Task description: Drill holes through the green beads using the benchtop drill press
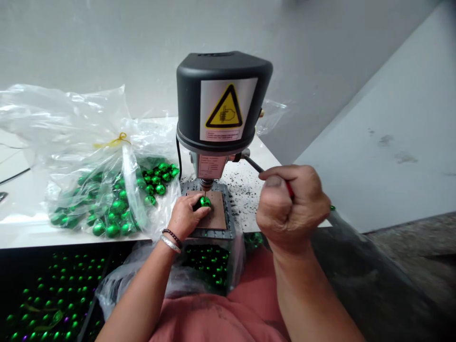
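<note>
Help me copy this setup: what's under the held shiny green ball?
A brown board on the gray base of the drill press. The shiny green ball and left hand hide the spot directly beneath.

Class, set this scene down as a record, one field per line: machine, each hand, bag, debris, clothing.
Machine: drill press with a yellow warning triangle
Left hand: pinches a green ball below the bit; contact with the bit unclear
Right hand: closed on the lever
Bag: clear plastic, yellow tie, green balls inside
Debris: dark bits beside the press
Clothing: reddish shirt
</note>
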A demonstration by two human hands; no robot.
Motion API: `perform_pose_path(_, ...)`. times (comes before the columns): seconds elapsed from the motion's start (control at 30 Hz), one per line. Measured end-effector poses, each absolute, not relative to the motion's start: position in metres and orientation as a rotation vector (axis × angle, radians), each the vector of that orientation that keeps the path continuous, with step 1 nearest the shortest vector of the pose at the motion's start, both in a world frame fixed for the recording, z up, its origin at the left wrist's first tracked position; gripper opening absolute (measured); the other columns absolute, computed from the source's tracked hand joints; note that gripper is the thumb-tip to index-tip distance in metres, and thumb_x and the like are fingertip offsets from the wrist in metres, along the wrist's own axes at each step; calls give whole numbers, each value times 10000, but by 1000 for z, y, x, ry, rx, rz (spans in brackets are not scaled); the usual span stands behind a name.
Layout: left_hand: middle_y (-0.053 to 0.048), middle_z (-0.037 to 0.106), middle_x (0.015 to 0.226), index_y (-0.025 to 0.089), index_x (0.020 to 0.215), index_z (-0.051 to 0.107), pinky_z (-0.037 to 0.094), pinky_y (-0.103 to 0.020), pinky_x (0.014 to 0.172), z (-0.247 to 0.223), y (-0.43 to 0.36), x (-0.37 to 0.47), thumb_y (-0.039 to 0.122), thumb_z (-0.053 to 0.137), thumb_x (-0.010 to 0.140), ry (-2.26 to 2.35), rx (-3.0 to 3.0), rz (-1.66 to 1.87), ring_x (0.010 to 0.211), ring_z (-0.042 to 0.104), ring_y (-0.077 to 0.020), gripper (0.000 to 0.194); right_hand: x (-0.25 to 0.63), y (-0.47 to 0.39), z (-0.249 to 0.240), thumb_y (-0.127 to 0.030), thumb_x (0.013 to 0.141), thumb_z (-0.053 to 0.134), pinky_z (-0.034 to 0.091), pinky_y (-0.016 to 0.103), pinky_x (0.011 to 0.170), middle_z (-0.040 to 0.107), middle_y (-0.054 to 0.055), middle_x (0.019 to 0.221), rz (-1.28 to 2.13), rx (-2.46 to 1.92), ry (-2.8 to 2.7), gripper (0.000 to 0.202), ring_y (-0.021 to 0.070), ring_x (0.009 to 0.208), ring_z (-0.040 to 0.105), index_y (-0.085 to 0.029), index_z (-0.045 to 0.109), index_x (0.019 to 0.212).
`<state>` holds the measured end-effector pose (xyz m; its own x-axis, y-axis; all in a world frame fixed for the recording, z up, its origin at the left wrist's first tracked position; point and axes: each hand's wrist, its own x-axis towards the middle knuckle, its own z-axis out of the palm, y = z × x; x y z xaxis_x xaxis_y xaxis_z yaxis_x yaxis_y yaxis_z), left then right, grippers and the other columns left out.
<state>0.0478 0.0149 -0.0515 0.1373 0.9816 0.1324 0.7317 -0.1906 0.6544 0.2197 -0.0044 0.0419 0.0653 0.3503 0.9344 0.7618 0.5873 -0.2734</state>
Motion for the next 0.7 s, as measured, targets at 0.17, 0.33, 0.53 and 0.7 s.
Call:
perform_pose_path(0.17,-67,695,988,195,1043,651,428,-341,868,-56,15,47,336,616,758,1668,1995,801,943,605,-217,320,216,-5,27,-180,820,425,408,191,618,514,-23,686,-365,-979,-1483,115,46,649,474,-160,534,791)
perform_pose_path(0.33,-75,692,1002,192,1045,653,432,-338,858,-59,15,47,341,613,756,1688,1999,801,950,605,-222,328,214,-4,19,-138,807,432,417,186,650,505,-21,713,-361,-936,-1466,90,43,679,479,-154,516,833)
perform_pose_path(0.53,-71,694,937,185,1015,661,440,-316,806,-58,15,47,345,616,750,1668,1993,815,891,608,-212,313,213,-3,4,-110,792,423,428,221,681,513,-5,759,-282,-864,-1464,128,65,722,501,-151,509,877)
perform_pose_path(0.7,-60,695,905,180,977,667,427,-296,783,-55,15,48,325,626,735,1652,1987,833,858,607,-197,285,213,-5,0,-112,796,408,429,236,670,522,6,764,-240,-850,-1459,144,79,725,512,-151,517,882)
